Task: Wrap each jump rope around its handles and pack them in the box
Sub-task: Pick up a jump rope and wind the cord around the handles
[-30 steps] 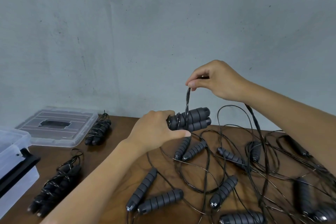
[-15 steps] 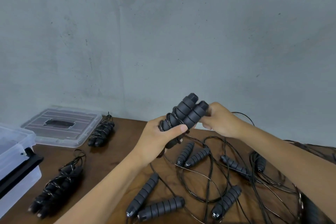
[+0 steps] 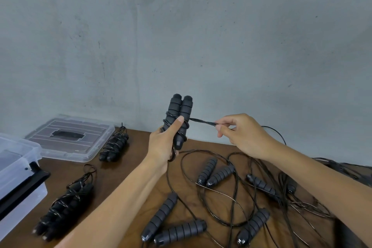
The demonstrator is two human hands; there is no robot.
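Since half a second ago the handles (image 3: 178, 119) have swung from tilted to near upright, and the right hand (image 3: 239, 133) has drawn away to their right, pulling cord (image 3: 202, 122) out taut. Head view: the left hand (image 3: 164, 143) grips the paired handles above the worktop (image 3: 128, 169), fingers curled round them, thumb pressing the turns, evidently to stop them slipping. Right fingers (image 3: 226, 125) pinch the cord, kept tight probably for the next turn. Two wrapped ropes (image 3: 114, 145) lie left, near the lid (image 3: 68, 137) and open box (image 3: 18, 169). Loose ropes (image 3: 217, 173) sprawl below, unwrapped.
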